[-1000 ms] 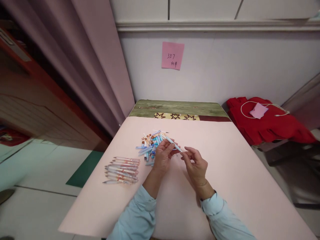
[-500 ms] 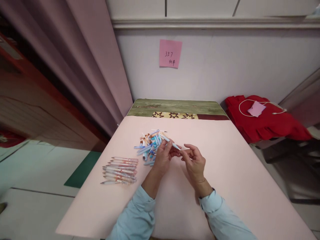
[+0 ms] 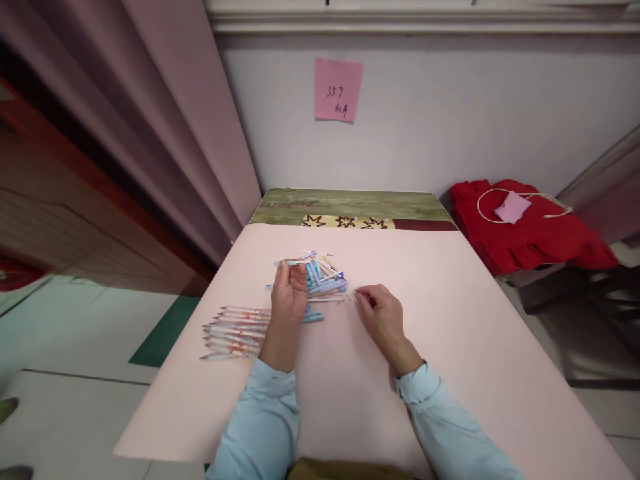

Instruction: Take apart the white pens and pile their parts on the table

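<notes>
My left hand point(image 3: 290, 290), palm turned up, pinches a light blue pen barrel point(image 3: 286, 263) between thumb and fingers over the left side of a loose pile. That pile of pen parts point(image 3: 327, 285) holds blue and lilac barrels, tan pieces and thin white refills. To the right of it, my right hand point(image 3: 380, 313) is low over the table with thumb and fingertips pressed together. Whatever lies between them is too small to make out. A few tiny pieces point(image 3: 349, 297) rest just left of its fingertips. Clear pens with orange print point(image 3: 235, 330) lie side by side at the left, partly behind my left forearm.
Pale pink paper point(image 3: 470, 373) covers most of the table, with a green patterned strip point(image 3: 350, 203) at the far edge. A pink note point(image 3: 339, 90) is stuck on the wall. Red cloth point(image 3: 530, 233) with a white cable lies at the right.
My hands have come apart. The left has moved left with the blue barrel, while the right has shifted slightly left and turned palm down to the table. The view has tilted slightly downward.
</notes>
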{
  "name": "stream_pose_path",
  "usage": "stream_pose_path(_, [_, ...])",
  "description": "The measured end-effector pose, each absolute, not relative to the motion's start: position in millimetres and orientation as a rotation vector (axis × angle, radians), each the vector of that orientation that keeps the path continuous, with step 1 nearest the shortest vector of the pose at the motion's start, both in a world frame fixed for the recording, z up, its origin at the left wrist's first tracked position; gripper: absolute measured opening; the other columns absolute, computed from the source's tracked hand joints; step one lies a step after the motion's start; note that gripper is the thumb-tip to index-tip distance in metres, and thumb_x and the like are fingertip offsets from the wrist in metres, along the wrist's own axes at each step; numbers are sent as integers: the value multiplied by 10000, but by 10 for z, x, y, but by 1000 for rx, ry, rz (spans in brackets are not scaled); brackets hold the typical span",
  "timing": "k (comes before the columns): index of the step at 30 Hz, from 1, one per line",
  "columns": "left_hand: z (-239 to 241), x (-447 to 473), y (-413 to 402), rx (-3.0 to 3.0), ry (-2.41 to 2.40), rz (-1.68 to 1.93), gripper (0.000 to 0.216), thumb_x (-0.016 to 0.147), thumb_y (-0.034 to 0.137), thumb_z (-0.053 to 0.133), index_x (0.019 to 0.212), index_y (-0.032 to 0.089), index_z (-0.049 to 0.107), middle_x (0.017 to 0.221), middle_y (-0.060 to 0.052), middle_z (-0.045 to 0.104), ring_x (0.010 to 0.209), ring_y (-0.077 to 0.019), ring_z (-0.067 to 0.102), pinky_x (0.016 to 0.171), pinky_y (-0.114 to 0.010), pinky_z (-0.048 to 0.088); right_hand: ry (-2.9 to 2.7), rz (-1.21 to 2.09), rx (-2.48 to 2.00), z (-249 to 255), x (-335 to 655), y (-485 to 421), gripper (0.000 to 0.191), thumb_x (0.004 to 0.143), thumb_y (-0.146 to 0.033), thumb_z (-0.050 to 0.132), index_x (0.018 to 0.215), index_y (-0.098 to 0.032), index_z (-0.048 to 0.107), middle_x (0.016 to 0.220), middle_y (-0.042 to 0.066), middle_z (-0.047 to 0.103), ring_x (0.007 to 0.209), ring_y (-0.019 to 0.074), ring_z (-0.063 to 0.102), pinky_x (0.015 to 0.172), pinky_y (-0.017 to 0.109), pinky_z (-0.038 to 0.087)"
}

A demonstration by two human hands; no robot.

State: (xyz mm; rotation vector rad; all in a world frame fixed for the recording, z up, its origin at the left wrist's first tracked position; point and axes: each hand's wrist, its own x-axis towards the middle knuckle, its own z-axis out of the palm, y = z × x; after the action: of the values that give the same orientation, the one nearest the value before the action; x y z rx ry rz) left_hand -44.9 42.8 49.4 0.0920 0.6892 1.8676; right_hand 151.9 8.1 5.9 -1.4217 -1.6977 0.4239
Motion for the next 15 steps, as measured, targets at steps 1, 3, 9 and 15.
stream_pose_path(1, [491, -443, 426, 78, 684, 1864, 245, 958, 187, 503, 747, 129, 613, 666, 5, 688, 603, -48, 661, 633, -125, 541, -1761, 409, -1432, 40, 1511, 78, 112, 840, -249, 613, 852, -230, 723, 797, 8, 673, 677, 144, 610, 620, 259, 451])
stream_pose_path(3, [478, -415, 422, 54, 680, 1856, 254, 965, 172, 481, 757, 126, 619, 659, 3, 688, 599, -56, 662, 628, -136, 549, -1854, 392, -1449, 19, 1495, 65, 116, 837, -227, 612, 877, -240, 720, 830, 5, 674, 692, 139, 616, 607, 247, 436])
stream_pose_path(9, [441, -303, 413, 81, 682, 1833, 171, 938, 155, 530, 799, 128, 625, 673, 8, 701, 577, -66, 665, 600, -153, 553, -1961, 308, -1586, 24, 1446, 52, 102, 849, -269, 628, 909, -257, 709, 896, -4, 673, 735, 133, 635, 583, 233, 392])
stream_pose_path(15, [401, -205, 380, 233, 709, 1792, 96, 880, 208, 624, 820, 133, 624, 649, -9, 698, 570, -102, 676, 579, -183, 559, -2016, 198, -1690, -11, 1387, 86, 159, 892, -269, 572, 821, -226, 707, 853, 15, 676, 708, 128, 620, 550, 235, 329])
